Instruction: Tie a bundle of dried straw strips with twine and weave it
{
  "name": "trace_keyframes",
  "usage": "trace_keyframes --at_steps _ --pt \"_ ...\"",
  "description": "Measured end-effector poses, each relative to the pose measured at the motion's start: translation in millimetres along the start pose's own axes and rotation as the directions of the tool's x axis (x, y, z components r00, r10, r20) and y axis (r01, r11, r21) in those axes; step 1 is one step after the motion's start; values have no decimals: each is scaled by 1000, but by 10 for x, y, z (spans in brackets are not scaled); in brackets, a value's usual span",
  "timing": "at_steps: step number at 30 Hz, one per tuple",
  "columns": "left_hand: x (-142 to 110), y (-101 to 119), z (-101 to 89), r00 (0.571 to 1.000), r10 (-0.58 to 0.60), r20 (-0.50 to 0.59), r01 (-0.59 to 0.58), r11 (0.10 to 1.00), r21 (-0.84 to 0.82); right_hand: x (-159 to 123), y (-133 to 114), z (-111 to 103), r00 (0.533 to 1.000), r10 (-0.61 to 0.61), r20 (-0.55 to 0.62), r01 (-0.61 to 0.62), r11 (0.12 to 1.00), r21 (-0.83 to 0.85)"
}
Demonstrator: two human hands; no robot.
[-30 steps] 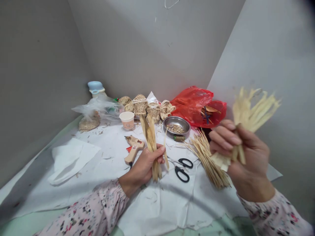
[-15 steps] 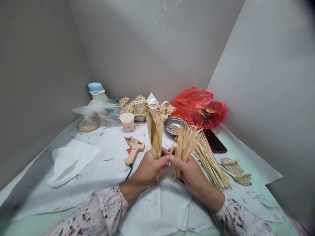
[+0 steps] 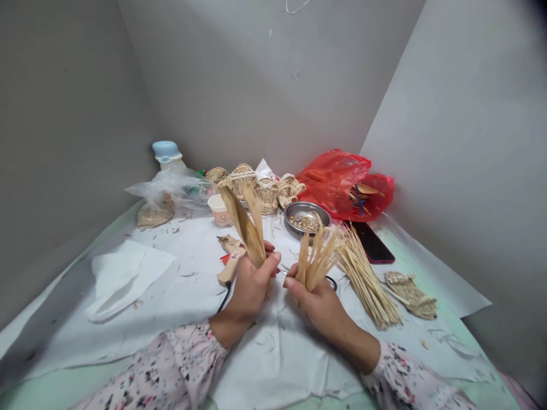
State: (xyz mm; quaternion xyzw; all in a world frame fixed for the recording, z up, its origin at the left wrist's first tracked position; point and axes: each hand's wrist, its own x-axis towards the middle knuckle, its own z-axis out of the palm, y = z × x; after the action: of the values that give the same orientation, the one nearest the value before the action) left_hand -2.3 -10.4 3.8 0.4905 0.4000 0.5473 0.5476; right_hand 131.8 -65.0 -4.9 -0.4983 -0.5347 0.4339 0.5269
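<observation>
My left hand is closed around a few broad tan dried leaf strips that stand upright and lean left. My right hand is closed around a small bunch of narrow pale straw strips fanning upward. The two hands are close together above the white paper, thumbs nearly touching. Just behind my left hand lies a beige glue gun, partly hidden by it. Black scissors are mostly hidden behind my right hand.
A loose pile of straw strips lies right of my hands, with a woven piece and a dark phone beyond. At the back stand small woven baskets, a paper cup, a metal bowl, a red bag and a clear bag.
My right hand came down from the upper right with its straw bunch to beside my left hand. The left hand's leaf strips tilted further left.
</observation>
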Motion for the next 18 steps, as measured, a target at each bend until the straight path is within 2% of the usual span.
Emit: trace_keyframes --at_steps 9,13,15,18 --pt "-16 -12 7 993 -58 100 61 998 -28 5 -34 2 1000 7 24 -8 1000 21" --pt "-2 -66 -11 995 -53 90 59 996 -64 -6 18 30 999 23 49 -20 999 -42" --pt "5 -89 -14 995 -61 79 68 993 -97 2 41 23 999 37 21 -36 997 -68" --pt "5 -81 5 989 -109 97 123 980 -157 30 49 -15 996 36 -84 -35 999 19"
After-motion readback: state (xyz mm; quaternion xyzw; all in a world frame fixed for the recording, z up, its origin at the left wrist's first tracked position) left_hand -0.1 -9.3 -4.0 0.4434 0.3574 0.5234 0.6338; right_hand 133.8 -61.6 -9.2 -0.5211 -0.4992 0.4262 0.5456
